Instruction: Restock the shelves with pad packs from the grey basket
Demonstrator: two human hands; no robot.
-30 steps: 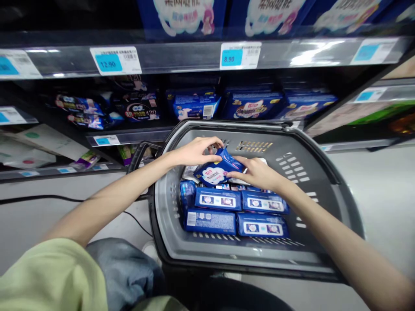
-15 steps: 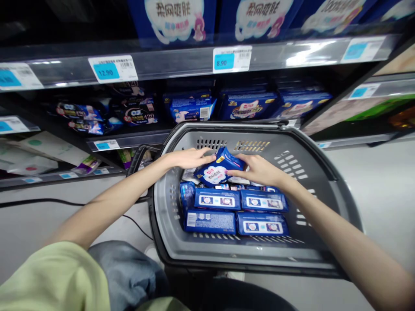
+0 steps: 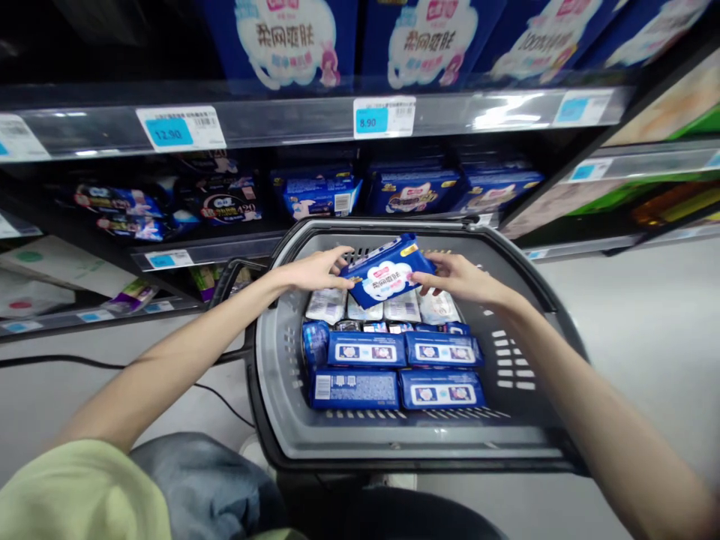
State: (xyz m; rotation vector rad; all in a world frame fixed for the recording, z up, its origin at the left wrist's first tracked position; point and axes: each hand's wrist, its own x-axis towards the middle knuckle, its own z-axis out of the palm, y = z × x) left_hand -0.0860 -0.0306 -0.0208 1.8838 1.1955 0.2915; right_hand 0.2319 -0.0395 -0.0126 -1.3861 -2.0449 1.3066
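Note:
A blue pack of pads (image 3: 387, 274) with a white cloud label is held between both hands above the far end of a grey plastic shopping basket (image 3: 281, 420). My left hand (image 3: 315, 270) grips the pack's left end. Gripping its right end is my right hand (image 3: 455, 277). Below them lie several blue packs (image 3: 394, 367) in rows, and several white packs (image 3: 382, 307) at the far side.
Dark store shelves stand behind the basket with more blue packs (image 3: 413, 191) and price tags 12.90 (image 3: 180, 129) and 8.90 (image 3: 383, 117). Large blue packs fill the top shelf. A black cable (image 3: 101, 364) runs over the grey floor at left. My knee is near the basket's front.
Both hands have lifted the blue pack up out of the basket and toward the shelf; the white packs under it are now uncovered.

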